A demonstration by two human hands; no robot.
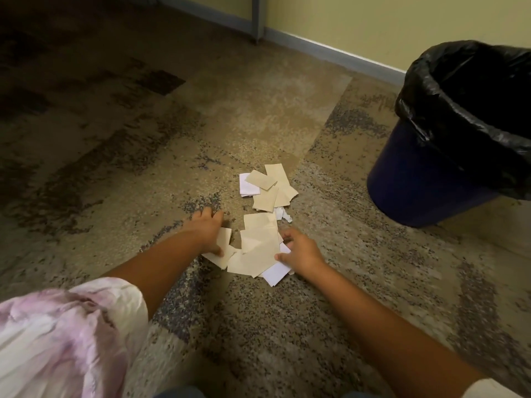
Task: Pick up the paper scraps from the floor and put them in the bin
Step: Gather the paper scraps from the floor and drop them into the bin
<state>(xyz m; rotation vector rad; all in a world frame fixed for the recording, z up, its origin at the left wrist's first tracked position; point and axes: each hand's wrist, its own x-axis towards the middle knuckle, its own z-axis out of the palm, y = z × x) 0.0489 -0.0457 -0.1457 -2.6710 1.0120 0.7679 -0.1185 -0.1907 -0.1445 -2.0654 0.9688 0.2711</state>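
Head view: both hands (207,229) on paper scraps (257,248).

Two bare forearms enter from the lower edge, each ending in bare hands: the left hand (205,231) and the right hand (301,254), with no rings, watch or bracelets showing. The left upper arm wears a loose, gathered sleeve (66,331) of crinkled white fabric mottled with pale pink and lilac. A pale cuff edge (494,387) shows at the right arm.
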